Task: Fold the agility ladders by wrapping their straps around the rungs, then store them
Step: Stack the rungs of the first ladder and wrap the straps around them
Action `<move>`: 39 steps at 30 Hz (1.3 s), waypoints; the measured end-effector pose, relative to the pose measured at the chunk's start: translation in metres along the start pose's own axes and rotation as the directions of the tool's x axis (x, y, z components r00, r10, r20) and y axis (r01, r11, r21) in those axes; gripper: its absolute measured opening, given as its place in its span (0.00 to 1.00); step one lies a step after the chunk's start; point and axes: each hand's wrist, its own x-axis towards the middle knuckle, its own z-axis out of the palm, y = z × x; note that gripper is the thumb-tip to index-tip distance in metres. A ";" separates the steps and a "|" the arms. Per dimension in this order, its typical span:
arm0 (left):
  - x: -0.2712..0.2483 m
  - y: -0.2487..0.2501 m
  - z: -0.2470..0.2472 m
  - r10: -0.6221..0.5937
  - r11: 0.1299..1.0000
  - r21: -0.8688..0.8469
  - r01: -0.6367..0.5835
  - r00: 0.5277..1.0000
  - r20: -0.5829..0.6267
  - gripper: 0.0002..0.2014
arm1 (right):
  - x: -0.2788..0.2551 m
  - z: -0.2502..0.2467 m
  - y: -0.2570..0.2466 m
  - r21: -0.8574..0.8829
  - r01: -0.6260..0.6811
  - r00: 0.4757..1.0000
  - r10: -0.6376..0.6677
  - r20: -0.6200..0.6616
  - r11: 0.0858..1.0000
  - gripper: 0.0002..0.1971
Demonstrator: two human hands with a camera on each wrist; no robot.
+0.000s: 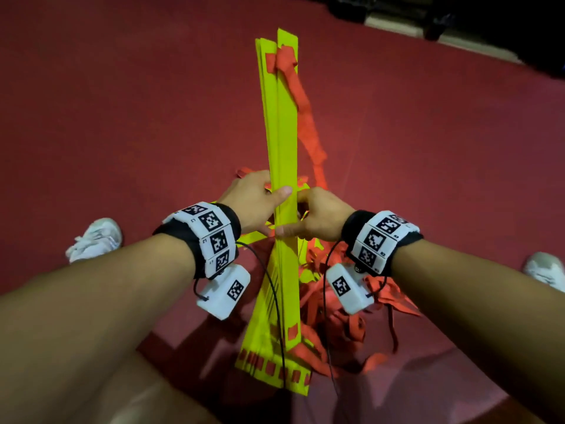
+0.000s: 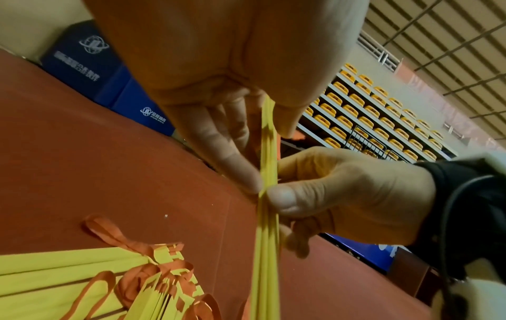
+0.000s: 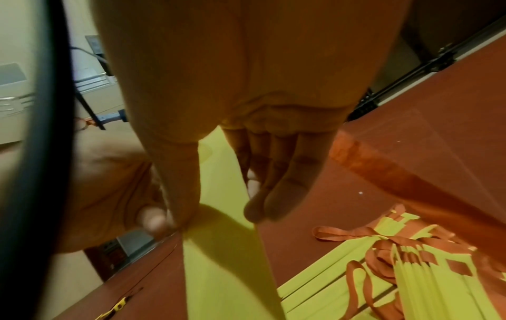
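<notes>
Both bare forearms reached forward and met at the stack of yellow rungs (image 1: 282,154). The left hand (image 1: 252,201) gripped the stack from its left side, thumb laid across the front face, fingers behind. The right hand (image 1: 321,217) pinched the stack from its right side, just below the left thumb, its thumb pressed on the front edge.

We see a dark red floor (image 1: 122,117) underfoot, with two white sneakers (image 1: 94,238) near its lower left and right edges. Beyond the floor's far edge stand blue padded mats (image 2: 90,65) with white logos, and rows of yellow seats (image 2: 383,121) rise behind a wire basket (image 2: 366,140).
</notes>
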 end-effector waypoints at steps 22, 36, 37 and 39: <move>0.040 -0.013 0.015 -0.118 0.993 -0.002 0.118 0.992 -0.055 0.18 | 0.044 -0.046 0.028 0.015 0.155 0.986 -0.154 -0.064 0.988 0.14; 0.052 -0.028 0.061 -0.200 0.943 -0.260 0.209 0.978 0.059 0.14 | 0.056 -0.042 0.060 0.337 0.310 0.920 -0.191 -0.341 0.889 0.19; 0.052 -0.027 0.064 -0.198 0.940 -0.276 0.200 0.980 0.036 0.14 | 0.055 -0.041 0.061 0.346 0.300 0.922 -0.177 -0.344 0.889 0.20; 0.051 -0.026 0.070 -0.174 0.924 -0.347 0.164 0.985 0.003 0.10 | 0.051 -0.042 0.063 0.343 0.291 0.924 -0.169 -0.344 0.893 0.20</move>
